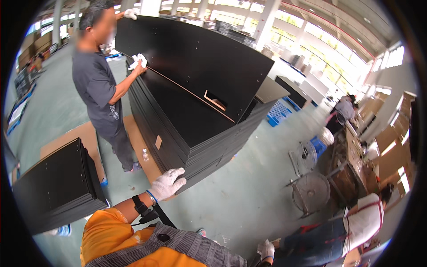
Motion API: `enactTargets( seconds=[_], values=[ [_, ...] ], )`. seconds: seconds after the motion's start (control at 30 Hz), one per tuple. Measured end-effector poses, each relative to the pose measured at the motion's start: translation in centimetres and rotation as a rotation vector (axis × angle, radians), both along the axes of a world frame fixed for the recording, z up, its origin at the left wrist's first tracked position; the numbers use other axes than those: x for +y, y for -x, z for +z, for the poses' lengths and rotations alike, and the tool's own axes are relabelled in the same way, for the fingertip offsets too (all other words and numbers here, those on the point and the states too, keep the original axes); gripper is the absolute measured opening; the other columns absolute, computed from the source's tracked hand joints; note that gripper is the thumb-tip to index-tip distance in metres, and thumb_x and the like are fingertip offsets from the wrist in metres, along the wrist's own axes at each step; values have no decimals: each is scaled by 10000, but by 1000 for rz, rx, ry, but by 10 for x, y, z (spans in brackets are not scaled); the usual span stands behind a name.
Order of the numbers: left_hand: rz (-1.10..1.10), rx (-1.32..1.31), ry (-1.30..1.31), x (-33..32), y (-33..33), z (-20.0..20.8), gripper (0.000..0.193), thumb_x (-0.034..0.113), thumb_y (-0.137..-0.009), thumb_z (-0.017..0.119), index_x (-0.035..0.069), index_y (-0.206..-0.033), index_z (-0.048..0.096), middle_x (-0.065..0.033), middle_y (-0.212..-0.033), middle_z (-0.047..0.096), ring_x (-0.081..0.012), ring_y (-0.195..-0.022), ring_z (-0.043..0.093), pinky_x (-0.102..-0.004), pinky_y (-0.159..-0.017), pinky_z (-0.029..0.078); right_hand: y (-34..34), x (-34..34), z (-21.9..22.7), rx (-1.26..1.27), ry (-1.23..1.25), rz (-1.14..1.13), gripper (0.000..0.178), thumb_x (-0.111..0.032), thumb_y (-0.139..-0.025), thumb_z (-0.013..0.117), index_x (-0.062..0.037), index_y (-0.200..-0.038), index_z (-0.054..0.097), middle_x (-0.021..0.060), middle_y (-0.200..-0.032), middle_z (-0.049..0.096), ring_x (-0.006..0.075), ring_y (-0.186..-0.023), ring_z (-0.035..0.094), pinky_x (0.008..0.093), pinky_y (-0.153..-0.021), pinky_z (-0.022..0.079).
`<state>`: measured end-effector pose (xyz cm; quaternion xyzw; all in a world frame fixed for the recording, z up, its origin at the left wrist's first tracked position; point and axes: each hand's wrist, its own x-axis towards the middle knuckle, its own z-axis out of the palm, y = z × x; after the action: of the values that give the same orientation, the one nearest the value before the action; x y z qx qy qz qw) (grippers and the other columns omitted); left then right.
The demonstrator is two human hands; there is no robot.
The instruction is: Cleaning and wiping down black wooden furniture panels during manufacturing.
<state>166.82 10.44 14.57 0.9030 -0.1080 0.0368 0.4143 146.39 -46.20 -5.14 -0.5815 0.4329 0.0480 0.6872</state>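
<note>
My left hand (167,183), in a white work glove, is held out beside the near corner of a tall stack of black panels (171,133). Its fingers are apart with nothing in them; whether they touch the stack I cannot tell. My right hand (266,250), also gloved, hangs low at the bottom edge, its fingers too small to read. On top of the stack a large black panel (191,58) with a handle-shaped cutout stands tilted up. A co-worker (100,84) at the left has one gloved hand on its upper edge and a white cloth (138,61) in the other.
A lower stack of black panels (55,178) is at the left, by a brown board (86,140). A small bottle (145,154) stands near the tall stack. Floor fans (310,192), a workbench (356,155) and a person in a white shirt (364,218) are at the right.
</note>
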Motion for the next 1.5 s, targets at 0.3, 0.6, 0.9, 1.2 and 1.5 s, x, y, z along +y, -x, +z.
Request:
enactTargets(
  seconds=[0.3, 0.6, 0.9, 1.2, 1.5],
  values=[
    [368, -228, 332, 1, -29, 7, 464, 261, -906, 614, -16, -1265, 511, -176, -1233, 574, -271, -1151, 567, -324, -988, 441, -307, 129, 209, -658, 337, 605, 426, -305, -943, 557, 43, -1189, 574, 124, -970, 676, 196, -877, 647, 318, -821, 523],
    [545, -260, 769, 56, -28, 6, 472, 229, -916, 628, 27, -1306, 456, -37, -1124, 604, -113, -1024, 584, -233, -910, 468, -386, 287, 264, -834, -148, 949, 451, -269, -968, 527, 35, -1297, 483, 168, -1119, 634, 225, -976, 641, 356, -883, 527],
    [592, 96, 1317, 135, -83, 40, 356, 318, -919, 615, 128, -1181, 467, -30, -991, 583, -137, -791, 594, -284, -693, 510, -449, 472, 296, -641, -656, 831, 603, -417, -915, 592, 25, -1297, 442, 249, -1357, 449, 345, -1227, 479, 468, -984, 444],
    [459, 242, 1341, 188, -132, 17, 515, 379, -904, 623, 104, -1300, 441, -86, -1154, 574, -163, -878, 601, -320, -782, 530, -458, 520, 282, -533, -669, 717, 539, -427, -939, 526, 0, -1267, 493, 189, -1246, 558, 329, -1087, 562, 399, -890, 470],
    [487, 281, 1344, 182, -167, 19, 675, 282, -893, 653, 29, -1410, 300, -106, -1108, 564, -215, -812, 623, -355, -795, 531, -473, 410, 301, -626, -450, 504, 408, -408, -952, 512, -8, -997, 571, 156, -881, 624, 311, -764, 618, 420, -721, 526]
  ],
)
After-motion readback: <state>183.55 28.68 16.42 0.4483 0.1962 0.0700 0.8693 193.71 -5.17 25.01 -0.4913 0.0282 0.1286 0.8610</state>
